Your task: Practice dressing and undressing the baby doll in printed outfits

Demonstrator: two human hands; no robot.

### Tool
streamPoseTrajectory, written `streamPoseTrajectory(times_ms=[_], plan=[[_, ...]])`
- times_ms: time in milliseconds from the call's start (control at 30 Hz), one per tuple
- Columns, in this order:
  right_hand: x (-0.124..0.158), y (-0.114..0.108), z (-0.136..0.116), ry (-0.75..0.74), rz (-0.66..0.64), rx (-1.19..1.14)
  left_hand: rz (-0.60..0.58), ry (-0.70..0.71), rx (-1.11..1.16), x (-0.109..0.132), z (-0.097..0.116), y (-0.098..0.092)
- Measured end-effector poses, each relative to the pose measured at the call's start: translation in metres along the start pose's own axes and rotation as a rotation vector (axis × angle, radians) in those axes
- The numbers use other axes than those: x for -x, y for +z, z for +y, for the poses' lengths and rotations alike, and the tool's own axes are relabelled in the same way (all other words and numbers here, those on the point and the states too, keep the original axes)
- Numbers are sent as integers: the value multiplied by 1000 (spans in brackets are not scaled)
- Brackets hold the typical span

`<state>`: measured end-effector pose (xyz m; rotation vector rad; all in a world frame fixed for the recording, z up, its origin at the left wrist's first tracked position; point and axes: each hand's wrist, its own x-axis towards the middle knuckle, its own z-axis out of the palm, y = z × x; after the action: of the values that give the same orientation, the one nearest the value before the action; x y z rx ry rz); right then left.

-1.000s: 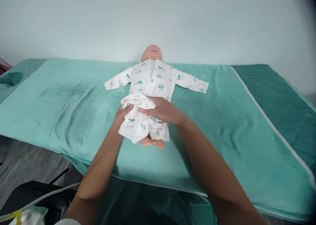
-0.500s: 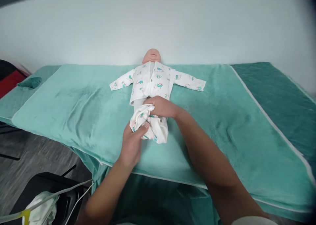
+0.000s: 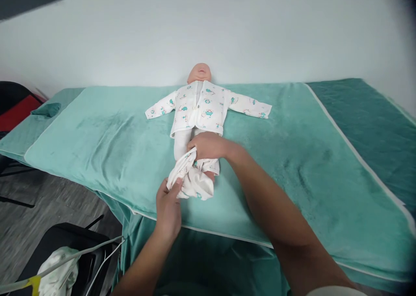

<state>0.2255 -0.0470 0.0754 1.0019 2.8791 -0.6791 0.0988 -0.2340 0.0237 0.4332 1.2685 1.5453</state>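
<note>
A baby doll (image 3: 199, 73) lies on its back, head toward the wall, in a white printed jacket (image 3: 198, 107) with both sleeves spread wide. Bunched around its lower legs are white printed baby pants (image 3: 196, 184). My left hand (image 3: 169, 209) pinches the near left edge of the pants between thumb and fingers. Over the doll's legs, my right hand (image 3: 209, 146) grips the upper edge of the pants, its fingertips partly hidden by cloth. One white-clad leg (image 3: 182, 144) shows below the jacket, and a bare foot pokes out at the right of the bundle.
A green velvety cover (image 3: 107, 135) with white piping spreads over the bed against a pale wall (image 3: 227, 27). At lower left, a black chair (image 3: 48, 235) holds a white cloth (image 3: 61, 265). A pale cable (image 3: 81, 252) crosses in front of it.
Both hands have drawn the pants down toward me and slightly left. More of the doll's white-clad leg now shows, and a foot has come into sight at the right.
</note>
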Motion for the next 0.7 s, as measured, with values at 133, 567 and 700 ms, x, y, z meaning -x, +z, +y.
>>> streamPoseTrajectory(times_ms=[133,567,700], plan=[[0,3,-2,39,30,-20,-45,98,-281,-29,8,-20],[2,9,-2,57,163,-166,-99,224,-719,-37,14,-22],[4,8,0,55,216,-349,-60,298,-593,-48,7,-16]])
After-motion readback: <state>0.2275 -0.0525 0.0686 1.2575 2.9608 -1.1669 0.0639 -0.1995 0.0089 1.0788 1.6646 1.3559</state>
